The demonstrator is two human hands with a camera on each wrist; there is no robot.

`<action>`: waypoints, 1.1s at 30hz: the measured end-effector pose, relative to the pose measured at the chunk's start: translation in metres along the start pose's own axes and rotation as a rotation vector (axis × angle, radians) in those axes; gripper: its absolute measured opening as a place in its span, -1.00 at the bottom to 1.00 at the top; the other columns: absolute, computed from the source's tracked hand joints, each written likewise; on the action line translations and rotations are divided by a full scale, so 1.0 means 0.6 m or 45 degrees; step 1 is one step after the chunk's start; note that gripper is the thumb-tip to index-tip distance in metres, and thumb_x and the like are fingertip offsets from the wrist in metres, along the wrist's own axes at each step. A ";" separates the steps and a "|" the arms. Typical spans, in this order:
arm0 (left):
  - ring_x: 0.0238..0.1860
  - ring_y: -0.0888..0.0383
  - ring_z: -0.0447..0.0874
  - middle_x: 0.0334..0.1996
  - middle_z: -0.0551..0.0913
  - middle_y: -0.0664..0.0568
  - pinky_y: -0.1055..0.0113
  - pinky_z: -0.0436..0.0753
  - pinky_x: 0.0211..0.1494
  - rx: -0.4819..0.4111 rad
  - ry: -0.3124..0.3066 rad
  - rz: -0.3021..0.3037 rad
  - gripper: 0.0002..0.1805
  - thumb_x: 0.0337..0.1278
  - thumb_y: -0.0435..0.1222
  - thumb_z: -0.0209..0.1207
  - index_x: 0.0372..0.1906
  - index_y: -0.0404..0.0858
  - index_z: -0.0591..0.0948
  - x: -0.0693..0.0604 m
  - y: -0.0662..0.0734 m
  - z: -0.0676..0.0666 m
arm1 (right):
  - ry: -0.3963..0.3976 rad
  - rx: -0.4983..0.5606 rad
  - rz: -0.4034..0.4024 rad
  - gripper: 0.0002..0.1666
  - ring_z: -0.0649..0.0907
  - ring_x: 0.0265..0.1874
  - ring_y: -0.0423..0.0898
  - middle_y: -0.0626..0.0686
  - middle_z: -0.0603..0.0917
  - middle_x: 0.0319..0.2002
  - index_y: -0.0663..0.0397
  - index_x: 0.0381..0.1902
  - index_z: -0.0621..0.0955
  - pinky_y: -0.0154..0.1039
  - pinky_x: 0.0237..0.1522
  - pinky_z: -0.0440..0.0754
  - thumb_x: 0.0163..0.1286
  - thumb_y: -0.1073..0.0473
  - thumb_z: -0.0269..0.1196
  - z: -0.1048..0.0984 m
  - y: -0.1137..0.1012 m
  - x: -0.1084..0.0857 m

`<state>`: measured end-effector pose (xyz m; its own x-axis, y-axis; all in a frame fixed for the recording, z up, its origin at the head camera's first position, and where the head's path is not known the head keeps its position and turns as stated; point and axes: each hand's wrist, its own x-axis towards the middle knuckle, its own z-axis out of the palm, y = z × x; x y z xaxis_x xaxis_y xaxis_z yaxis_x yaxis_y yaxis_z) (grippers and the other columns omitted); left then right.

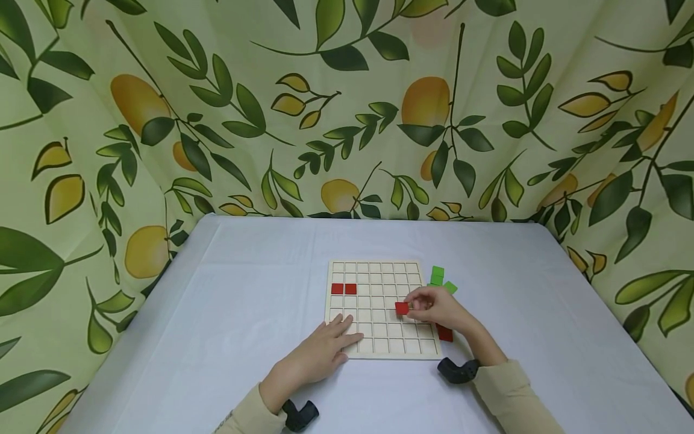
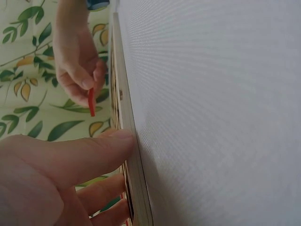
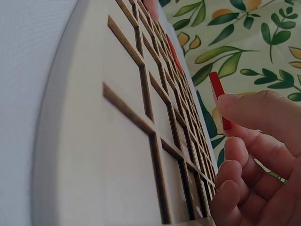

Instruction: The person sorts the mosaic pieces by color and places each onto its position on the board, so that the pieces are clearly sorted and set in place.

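A pale wooden grid board (image 1: 379, 348) lies on the table, with two red square tiles (image 1: 350, 289) side by side in its left part. My right hand (image 1: 441, 307) pinches a red tile (image 1: 401, 308) between thumb and finger over the right half of the board; in the right wrist view this tile (image 3: 221, 101) is held on edge above the grid. My left hand (image 1: 320, 351) rests with spread fingers on the board's lower left corner; in the left wrist view its thumb (image 2: 113, 143) lies at the board's edge (image 2: 136, 188).
Green tiles (image 1: 437, 275) lie off the board's upper right side, and red tiles (image 1: 445, 333) lie beside its lower right, partly behind my right hand. A leaf-patterned curtain (image 1: 368, 120) hangs behind the white table (image 1: 249, 271).
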<state>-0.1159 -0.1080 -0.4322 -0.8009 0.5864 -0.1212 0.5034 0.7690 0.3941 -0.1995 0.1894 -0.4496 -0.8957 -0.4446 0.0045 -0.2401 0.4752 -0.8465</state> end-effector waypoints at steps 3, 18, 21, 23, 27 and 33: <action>0.52 -0.14 0.15 0.48 0.25 -0.13 -0.17 0.29 0.47 0.000 -0.002 -0.001 -0.52 0.32 -0.27 0.08 0.33 -0.02 0.45 0.000 0.000 0.000 | 0.000 0.000 -0.017 -0.70 0.45 -0.51 -0.34 -0.01 0.51 -0.50 0.35 -0.22 0.64 -0.51 -0.47 0.45 0.07 0.32 0.42 0.004 -0.004 0.003; 0.53 -0.13 0.14 0.49 0.24 -0.11 -0.16 0.28 0.48 0.002 -0.017 -0.013 -0.51 0.32 -0.26 0.08 0.34 0.01 0.44 -0.001 0.002 -0.001 | -0.005 0.019 0.054 -0.70 0.48 -0.47 -0.25 0.02 0.53 -0.47 0.31 -0.18 0.63 -0.48 -0.49 0.45 0.10 0.32 0.39 0.006 -0.015 0.021; 0.52 -0.13 0.15 0.49 0.24 -0.11 -0.16 0.28 0.48 0.004 -0.018 -0.013 -0.51 0.33 -0.26 0.07 0.34 0.00 0.44 0.000 0.002 -0.002 | -0.006 0.020 0.061 -0.69 0.47 -0.48 -0.23 0.02 0.52 -0.48 0.31 -0.18 0.63 -0.47 -0.51 0.44 0.10 0.31 0.39 0.006 -0.017 0.024; 0.52 -0.13 0.16 0.48 0.25 -0.12 -0.16 0.29 0.47 0.012 -0.016 -0.010 -0.52 0.33 -0.26 0.07 0.34 0.00 0.44 0.000 0.002 -0.003 | -0.006 0.011 0.058 -0.69 0.47 -0.48 -0.23 0.01 0.52 -0.48 0.31 -0.18 0.63 -0.48 -0.52 0.43 0.10 0.31 0.40 0.006 -0.019 0.025; 0.51 -0.14 0.17 0.47 0.26 -0.12 -0.16 0.30 0.46 0.023 -0.017 -0.011 -0.52 0.33 -0.26 0.07 0.33 0.00 0.44 0.000 0.001 -0.003 | -0.007 0.010 0.041 -0.68 0.47 -0.48 -0.24 -0.01 0.51 -0.48 0.32 -0.18 0.64 -0.48 -0.49 0.44 0.09 0.30 0.41 0.006 -0.022 0.030; 0.52 -0.14 0.16 0.48 0.26 -0.12 -0.17 0.30 0.46 0.024 -0.018 -0.012 -0.52 0.33 -0.25 0.08 0.33 0.00 0.44 0.000 0.001 -0.002 | -0.008 0.024 0.039 -0.68 0.46 -0.48 -0.24 -0.03 0.49 -0.49 0.31 -0.18 0.64 -0.47 -0.45 0.43 0.09 0.29 0.42 0.008 -0.024 0.039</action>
<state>-0.1161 -0.1077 -0.4310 -0.8012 0.5823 -0.1379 0.5018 0.7793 0.3754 -0.2151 0.1683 -0.4399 -0.9002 -0.4348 -0.0251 -0.2054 0.4746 -0.8559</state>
